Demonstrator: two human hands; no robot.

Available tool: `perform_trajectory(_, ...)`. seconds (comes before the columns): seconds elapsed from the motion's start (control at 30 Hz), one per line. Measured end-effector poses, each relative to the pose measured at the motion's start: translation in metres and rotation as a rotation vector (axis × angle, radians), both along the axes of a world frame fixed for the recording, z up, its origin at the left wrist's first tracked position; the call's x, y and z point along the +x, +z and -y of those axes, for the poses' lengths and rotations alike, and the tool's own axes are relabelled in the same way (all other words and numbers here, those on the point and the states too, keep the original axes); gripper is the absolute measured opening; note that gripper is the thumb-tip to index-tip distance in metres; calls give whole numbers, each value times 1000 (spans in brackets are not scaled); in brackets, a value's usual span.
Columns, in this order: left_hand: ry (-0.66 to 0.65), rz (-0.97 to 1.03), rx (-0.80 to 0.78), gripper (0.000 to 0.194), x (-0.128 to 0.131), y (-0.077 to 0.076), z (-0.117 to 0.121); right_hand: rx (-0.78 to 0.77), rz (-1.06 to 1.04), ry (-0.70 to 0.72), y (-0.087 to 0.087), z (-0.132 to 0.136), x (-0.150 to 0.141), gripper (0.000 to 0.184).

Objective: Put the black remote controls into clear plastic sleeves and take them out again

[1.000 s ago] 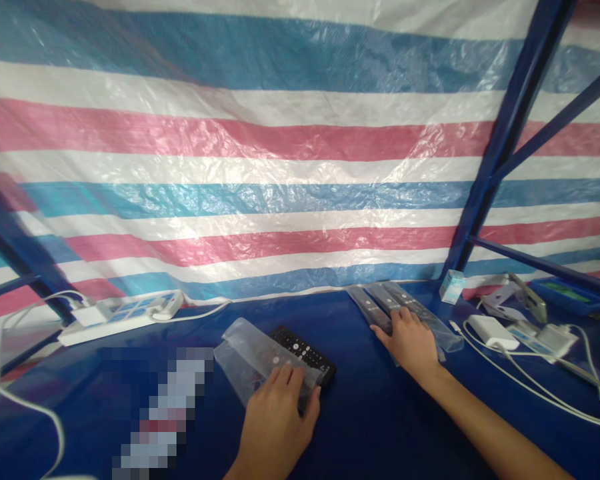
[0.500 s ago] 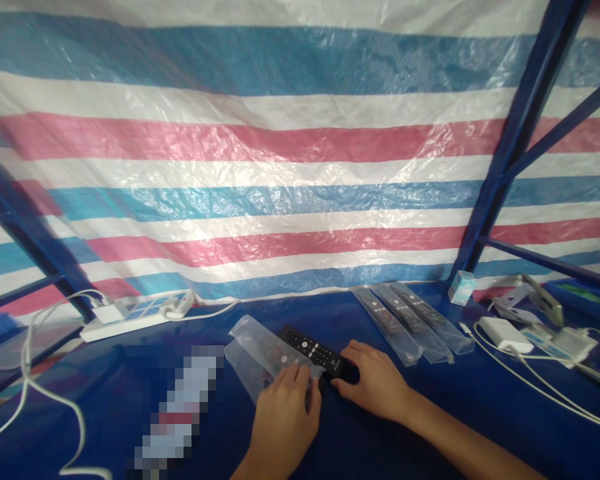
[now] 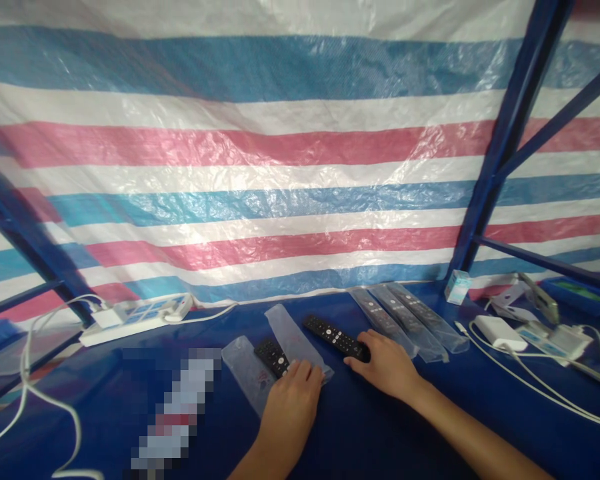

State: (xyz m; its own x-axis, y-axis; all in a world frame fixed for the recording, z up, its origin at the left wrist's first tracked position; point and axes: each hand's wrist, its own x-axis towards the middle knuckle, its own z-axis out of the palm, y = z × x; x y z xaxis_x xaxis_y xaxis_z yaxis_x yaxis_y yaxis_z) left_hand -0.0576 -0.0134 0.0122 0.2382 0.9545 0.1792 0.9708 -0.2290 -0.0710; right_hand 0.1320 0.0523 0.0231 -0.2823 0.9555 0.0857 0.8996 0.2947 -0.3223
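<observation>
My left hand [image 3: 293, 395] lies flat, fingers together, pressing on a pile of clear plastic sleeves [image 3: 295, 337] and a second black remote [image 3: 273, 355] that peeks out between them. My right hand [image 3: 385, 363] grips the near end of a bare black remote control [image 3: 333, 333] lying slanted on the blue table [image 3: 380, 440], just right of the sleeves. Further right, three remotes in clear sleeves [image 3: 405, 320] lie side by side.
A white power strip [image 3: 135, 311] with cables sits at the back left. White chargers [image 3: 500, 331] and cords lie at the right, with a small box [image 3: 457, 287] by a blue frame post [image 3: 500, 147]. A striped tarp [image 3: 280, 167] hangs behind. A blurred patch covers something at front left.
My right hand left the bagged remotes, came to the middle and drew the bare remote to the right, off the sleeves. A second remote now shows under my left hand.
</observation>
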Motion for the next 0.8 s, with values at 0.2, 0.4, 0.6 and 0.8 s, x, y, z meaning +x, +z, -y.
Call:
perform_trajectory(0.2, 47, -48, -91, 28, 13, 21, -14, 25, 32, -37, 5, -1, 8, 27)
perform_trajectory(0.4, 112, 37, -183, 34, 20, 19, -45, -42, -117, -129, 25, -4, 39, 35)
perform_trajectory(0.6, 136, 214, -169, 31, 16, 16, -50, -89, -207, 9, 44, -3, 70, 39)
perform_trajectory(0.8, 194, 357, -118, 28, 10, 20, -53, -186, -207, 151, 51, 8, 76, 34)
